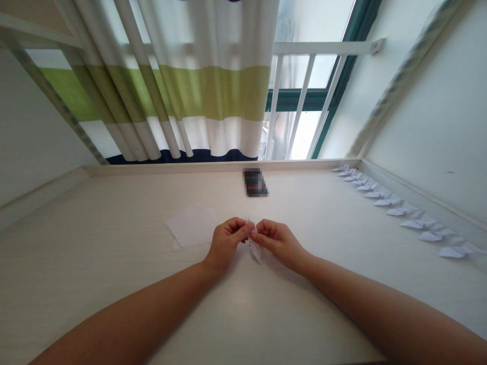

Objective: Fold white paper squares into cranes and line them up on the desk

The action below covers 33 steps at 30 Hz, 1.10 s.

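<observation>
A small piece of folded white paper (255, 250) is pinched between both hands over the middle of the table, its pointed end hanging toward me. My left hand (229, 238), with a ring on one finger, grips the paper's upper part between thumb and fingers. My right hand (276, 238) pinches the same piece from the right side. The fingertips hide part of the folds. Just left of my left hand lie flat sheets of white paper (192, 225), loosely overlapping.
Along the table's right edge stands a row of several folded white paper cranes (388, 202). A dark, pixelated object (255, 183) lies near the back edge of the white table (125, 218). Behind are a striped curtain (213, 91) and a white railing (323, 48).
</observation>
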Each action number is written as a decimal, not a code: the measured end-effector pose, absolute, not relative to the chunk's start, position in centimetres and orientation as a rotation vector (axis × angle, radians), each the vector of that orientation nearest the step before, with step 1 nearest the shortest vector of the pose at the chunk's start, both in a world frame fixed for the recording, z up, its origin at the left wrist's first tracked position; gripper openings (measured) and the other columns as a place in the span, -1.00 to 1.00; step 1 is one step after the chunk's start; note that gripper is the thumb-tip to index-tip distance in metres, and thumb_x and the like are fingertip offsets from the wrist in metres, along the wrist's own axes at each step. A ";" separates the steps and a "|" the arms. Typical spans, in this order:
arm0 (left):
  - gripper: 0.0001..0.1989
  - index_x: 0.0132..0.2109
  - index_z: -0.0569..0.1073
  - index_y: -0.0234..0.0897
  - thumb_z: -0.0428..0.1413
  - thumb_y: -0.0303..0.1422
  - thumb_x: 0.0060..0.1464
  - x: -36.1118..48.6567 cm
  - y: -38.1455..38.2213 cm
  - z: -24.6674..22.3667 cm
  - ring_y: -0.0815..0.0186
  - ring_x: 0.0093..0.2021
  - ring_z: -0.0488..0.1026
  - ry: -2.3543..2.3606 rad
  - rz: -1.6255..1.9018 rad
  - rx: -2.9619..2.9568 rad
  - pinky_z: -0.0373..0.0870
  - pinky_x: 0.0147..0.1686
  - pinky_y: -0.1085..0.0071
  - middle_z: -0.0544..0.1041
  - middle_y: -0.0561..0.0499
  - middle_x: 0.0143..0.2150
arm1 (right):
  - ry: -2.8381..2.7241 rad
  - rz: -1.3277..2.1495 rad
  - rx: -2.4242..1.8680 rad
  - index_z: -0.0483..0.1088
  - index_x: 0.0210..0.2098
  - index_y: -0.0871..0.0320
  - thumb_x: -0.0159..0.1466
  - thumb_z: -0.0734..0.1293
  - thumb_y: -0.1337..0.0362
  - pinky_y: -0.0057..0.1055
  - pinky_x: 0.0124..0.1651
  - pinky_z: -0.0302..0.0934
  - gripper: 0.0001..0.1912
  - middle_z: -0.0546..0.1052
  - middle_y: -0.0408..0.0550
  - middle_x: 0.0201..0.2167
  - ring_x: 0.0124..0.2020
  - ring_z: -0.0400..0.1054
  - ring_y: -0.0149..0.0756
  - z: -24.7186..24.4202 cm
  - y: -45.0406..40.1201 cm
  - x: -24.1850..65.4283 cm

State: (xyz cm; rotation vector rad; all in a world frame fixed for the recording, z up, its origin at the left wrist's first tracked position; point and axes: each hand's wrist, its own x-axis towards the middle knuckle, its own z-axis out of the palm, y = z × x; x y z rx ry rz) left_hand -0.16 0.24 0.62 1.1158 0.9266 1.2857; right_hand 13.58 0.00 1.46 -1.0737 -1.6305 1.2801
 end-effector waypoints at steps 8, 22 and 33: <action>-0.80 -0.55 0.43 -0.34 0.17 -0.28 -0.19 -0.2 0.4 0.7 0.50 -0.61 0.17 0.954 1.281 1.070 0.12 -0.56 0.52 0.35 0.12 -0.65 | -1.625 1.364 -1.072 0.20 -0.62 0.19 -0.01 0.32 0.20 -0.51 -0.55 -0.08 -0.76 0.22 -0.23 -0.65 -0.60 0.04 -0.50 1.5 0.0 13.6; -0.75 -0.48 0.45 -0.35 0.16 -0.20 -0.19 -0.1 0.5 0.6 0.50 -0.61 0.22 0.934 1.213 1.061 0.15 -0.55 0.53 0.39 0.10 -0.62 | -1.538 1.383 -1.111 0.21 -0.62 0.20 -0.03 0.34 0.21 -0.52 -0.57 -0.10 -0.77 0.27 -0.22 -0.66 -0.61 0.05 -0.51 1.5 0.0 13.6; -0.76 -0.61 0.33 -0.34 0.17 -0.31 -0.18 0.0 0.5 0.6 0.52 -0.63 0.20 0.964 1.262 1.093 0.15 -0.55 0.54 0.35 0.14 -0.68 | -1.466 1.470 -1.041 0.24 -0.58 0.21 0.00 0.35 0.19 -0.47 -0.44 0.08 -0.76 0.41 -0.16 -0.61 -0.55 0.26 -0.45 1.3 0.2 13.5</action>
